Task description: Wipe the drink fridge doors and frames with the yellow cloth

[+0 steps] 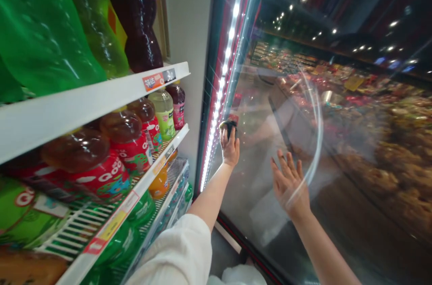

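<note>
My left hand is stretched out to the glass door, close to its lit edge. Its fingers are closed around a small dark pad with a yellowish edge, which seems to press on the glass; its exact kind is too small to tell. Farther right, my right hand has its fingers extended, palm toward the glass, with nothing in it. Whether that palm touches the pane, I cannot tell. A pale curved streak shows on the glass beside it, along with faint reflections of an arm.
On the left, white shelves hold large soda bottles and red-labelled juice bottles. A bright LED strip runs up the door frame. Through the glass appear heaped goods in a shop.
</note>
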Motion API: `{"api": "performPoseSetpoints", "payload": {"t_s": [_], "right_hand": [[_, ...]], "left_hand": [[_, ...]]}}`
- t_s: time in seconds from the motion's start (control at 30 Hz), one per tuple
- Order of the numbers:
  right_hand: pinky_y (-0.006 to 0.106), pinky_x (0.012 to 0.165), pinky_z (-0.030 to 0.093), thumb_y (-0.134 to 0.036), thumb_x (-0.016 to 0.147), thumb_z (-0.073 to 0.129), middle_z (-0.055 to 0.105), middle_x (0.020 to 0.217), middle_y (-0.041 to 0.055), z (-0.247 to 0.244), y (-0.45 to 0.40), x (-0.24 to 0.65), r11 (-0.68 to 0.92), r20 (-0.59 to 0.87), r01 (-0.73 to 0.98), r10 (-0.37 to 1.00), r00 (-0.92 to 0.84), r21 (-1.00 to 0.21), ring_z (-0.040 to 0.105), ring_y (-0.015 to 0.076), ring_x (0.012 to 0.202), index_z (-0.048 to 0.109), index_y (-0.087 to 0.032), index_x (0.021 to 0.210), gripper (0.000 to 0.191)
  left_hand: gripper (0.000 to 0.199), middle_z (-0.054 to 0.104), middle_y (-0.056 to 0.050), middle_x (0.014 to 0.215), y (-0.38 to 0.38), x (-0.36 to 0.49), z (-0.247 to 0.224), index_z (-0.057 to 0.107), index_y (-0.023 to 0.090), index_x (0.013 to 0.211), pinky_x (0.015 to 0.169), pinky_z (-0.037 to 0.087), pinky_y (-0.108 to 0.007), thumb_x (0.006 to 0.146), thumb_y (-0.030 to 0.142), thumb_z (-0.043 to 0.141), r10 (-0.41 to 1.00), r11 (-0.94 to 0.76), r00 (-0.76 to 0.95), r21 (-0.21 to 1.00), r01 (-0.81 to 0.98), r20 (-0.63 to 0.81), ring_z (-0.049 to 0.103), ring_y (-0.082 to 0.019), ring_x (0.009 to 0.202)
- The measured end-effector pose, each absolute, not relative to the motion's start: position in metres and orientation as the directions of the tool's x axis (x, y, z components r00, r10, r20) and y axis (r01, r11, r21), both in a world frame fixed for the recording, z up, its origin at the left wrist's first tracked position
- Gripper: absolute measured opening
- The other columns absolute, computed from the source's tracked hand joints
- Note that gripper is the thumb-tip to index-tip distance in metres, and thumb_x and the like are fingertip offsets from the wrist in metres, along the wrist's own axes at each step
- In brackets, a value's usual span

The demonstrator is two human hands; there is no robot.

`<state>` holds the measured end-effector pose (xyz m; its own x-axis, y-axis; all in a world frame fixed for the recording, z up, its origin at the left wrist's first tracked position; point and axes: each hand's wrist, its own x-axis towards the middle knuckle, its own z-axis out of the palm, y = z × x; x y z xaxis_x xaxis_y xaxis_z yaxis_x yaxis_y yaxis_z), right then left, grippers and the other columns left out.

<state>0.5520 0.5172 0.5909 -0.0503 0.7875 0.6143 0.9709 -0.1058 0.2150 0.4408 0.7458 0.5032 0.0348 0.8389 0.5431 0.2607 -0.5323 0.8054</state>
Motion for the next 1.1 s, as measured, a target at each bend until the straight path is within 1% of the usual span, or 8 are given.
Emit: {"api": "performPoseSetpoints", "payload": {"t_s": [0.13, 0.3, 0.43, 0.53, 0.6, 0.77, 0.93, 1.1], "right_hand": [[0.059, 0.123, 0.030, -0.010, 0.094, 0.048, 0.042, 0.162, 0.0113, 0.591, 0.540, 0.541, -0.024, 0.546, 0.969, 0.830, -0.118, 0.246, 0.035, 0.0317, 0.152, 0.048, -0.022, 0.152, 0.059], [0.058, 0.123, 0.028, -0.010, 0.093, 0.048, 0.045, 0.160, 0.0120, 0.584, 0.544, 0.544, 0.039, 0.491, 0.960, 0.853, -0.176, 0.276, 0.038, 0.0314, 0.151, 0.053, -0.020, 0.148, 0.056], [0.056, 0.124, 0.027, -0.007, 0.091, 0.048, 0.046, 0.159, 0.0113, 0.577, 0.539, 0.551, 0.056, 0.493, 0.958, 0.848, -0.195, 0.283, 0.040, 0.0293, 0.150, 0.056, -0.020, 0.145, 0.057], [0.053, 0.125, 0.027, -0.008, 0.091, 0.048, 0.047, 0.158, 0.0098, 0.575, 0.538, 0.555, 0.059, 0.500, 0.956, 0.842, -0.203, 0.288, 0.040, 0.0279, 0.150, 0.057, -0.021, 0.145, 0.056], [0.052, 0.124, 0.028, -0.010, 0.091, 0.048, 0.048, 0.158, 0.0089, 0.574, 0.539, 0.556, 0.058, 0.509, 0.955, 0.836, -0.207, 0.292, 0.041, 0.0275, 0.149, 0.058, -0.022, 0.144, 0.055], [0.050, 0.125, 0.029, -0.010, 0.094, 0.047, 0.049, 0.157, 0.0081, 0.572, 0.541, 0.559, 0.060, 0.513, 0.955, 0.833, -0.209, 0.290, 0.042, 0.0261, 0.149, 0.058, -0.021, 0.143, 0.052], [0.054, 0.123, 0.030, -0.010, 0.092, 0.049, 0.047, 0.159, 0.0101, 0.572, 0.548, 0.554, 0.059, 0.535, 0.960, 0.820, -0.203, 0.274, 0.037, 0.0296, 0.151, 0.060, -0.018, 0.140, 0.050], [0.055, 0.124, 0.029, -0.009, 0.093, 0.046, 0.050, 0.157, 0.0104, 0.602, 0.575, 0.538, 0.096, 0.626, 0.961, 0.741, -0.243, 0.259, 0.035, 0.0273, 0.152, 0.058, -0.020, 0.142, 0.052]], "left_hand": [[0.051, 0.027, -0.011, 0.169, 0.750, 0.441, 0.488, 0.046, 0.023, 0.149, 0.129, 0.018, -0.048, 0.098, 0.025, 0.047, 0.891, -0.419, -0.076, 0.875, 0.243, 0.448, 0.016, -0.023, 0.159], [0.058, 0.026, -0.019, 0.167, 0.734, 0.440, 0.443, 0.030, 0.023, 0.155, 0.124, 0.027, -0.057, 0.098, 0.019, 0.040, 0.942, -0.191, -0.235, 0.960, 0.207, 0.238, 0.016, -0.027, 0.159], [0.058, 0.027, -0.021, 0.166, 0.727, 0.446, 0.442, 0.029, 0.021, 0.156, 0.124, 0.024, -0.061, 0.098, 0.016, 0.036, 0.938, -0.154, -0.280, 0.970, 0.186, 0.203, 0.014, -0.027, 0.159], [0.054, 0.027, -0.016, 0.167, 0.719, 0.455, 0.464, 0.038, 0.021, 0.153, 0.127, 0.020, -0.055, 0.100, 0.022, 0.039, 0.928, -0.240, -0.240, 0.950, 0.198, 0.284, 0.013, -0.026, 0.160], [0.051, 0.029, -0.013, 0.167, 0.713, 0.459, 0.484, 0.044, 0.022, 0.152, 0.129, 0.019, -0.051, 0.100, 0.026, 0.042, 0.901, -0.360, -0.171, 0.907, 0.221, 0.399, 0.014, -0.026, 0.159], [0.049, 0.030, -0.010, 0.167, 0.722, 0.455, 0.542, 0.048, 0.023, 0.151, 0.129, 0.020, -0.050, 0.103, 0.027, 0.039, 0.732, -0.637, -0.037, 0.703, 0.317, 0.680, 0.016, -0.027, 0.159], [0.045, 0.038, -0.011, 0.162, 0.753, 0.444, 0.599, 0.056, 0.022, 0.145, 0.129, 0.024, -0.051, 0.103, 0.025, 0.040, 0.564, -0.766, 0.028, 0.511, 0.390, 0.825, 0.022, -0.028, 0.157], [0.046, 0.047, -0.008, 0.156, 0.780, 0.431, 0.655, 0.061, 0.026, 0.141, 0.128, 0.027, -0.051, 0.100, 0.016, 0.043, 0.454, -0.823, 0.102, 0.372, 0.430, 0.885, 0.031, -0.029, 0.153]]}}
